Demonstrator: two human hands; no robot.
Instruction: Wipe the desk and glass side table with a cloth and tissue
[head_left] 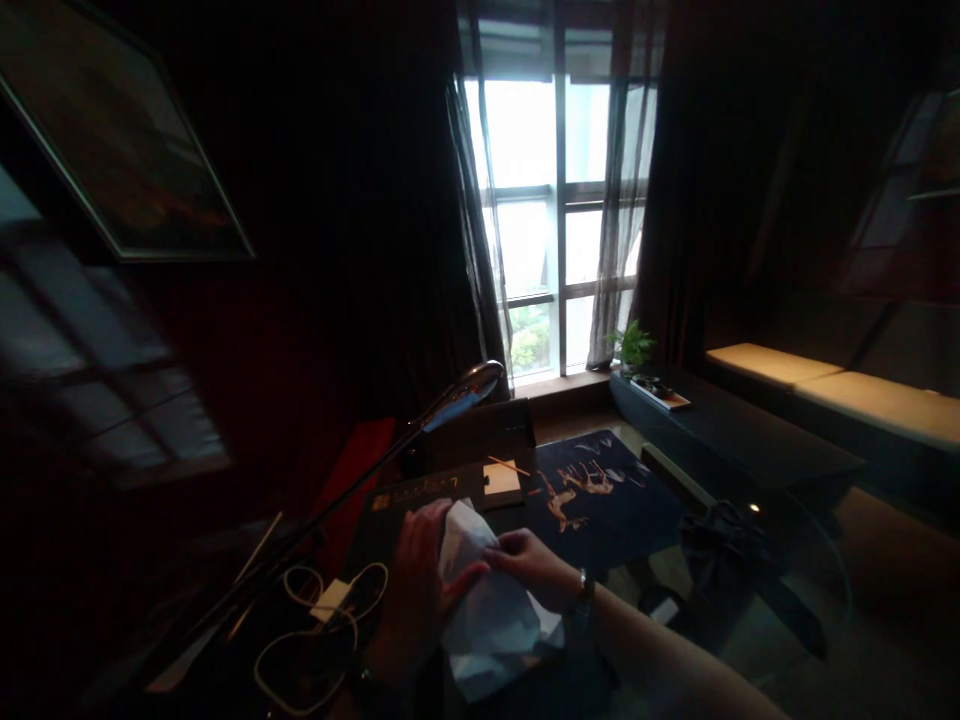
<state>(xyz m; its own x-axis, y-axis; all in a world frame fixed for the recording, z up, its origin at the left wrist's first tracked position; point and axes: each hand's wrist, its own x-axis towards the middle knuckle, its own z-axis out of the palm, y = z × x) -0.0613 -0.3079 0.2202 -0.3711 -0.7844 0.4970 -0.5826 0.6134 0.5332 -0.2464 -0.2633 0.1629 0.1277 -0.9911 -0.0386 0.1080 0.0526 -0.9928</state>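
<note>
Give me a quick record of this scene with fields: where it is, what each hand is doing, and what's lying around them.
place: dim room, desk near a bright window
left hand: grips the white cloth from the left
right hand: pinches the cloth's upper edge
on desk: desk lamp, white cable with a small adapter, tan notepad
beyond: small green plant by the window, lit bench

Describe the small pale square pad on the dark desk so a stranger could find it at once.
Start at the bright curtained window and drop to the dark desk below it. Beyond both hands gripping crumpled white paper lies a small pale square pad, flat and uncrumpled, unlike the paper.
</note>
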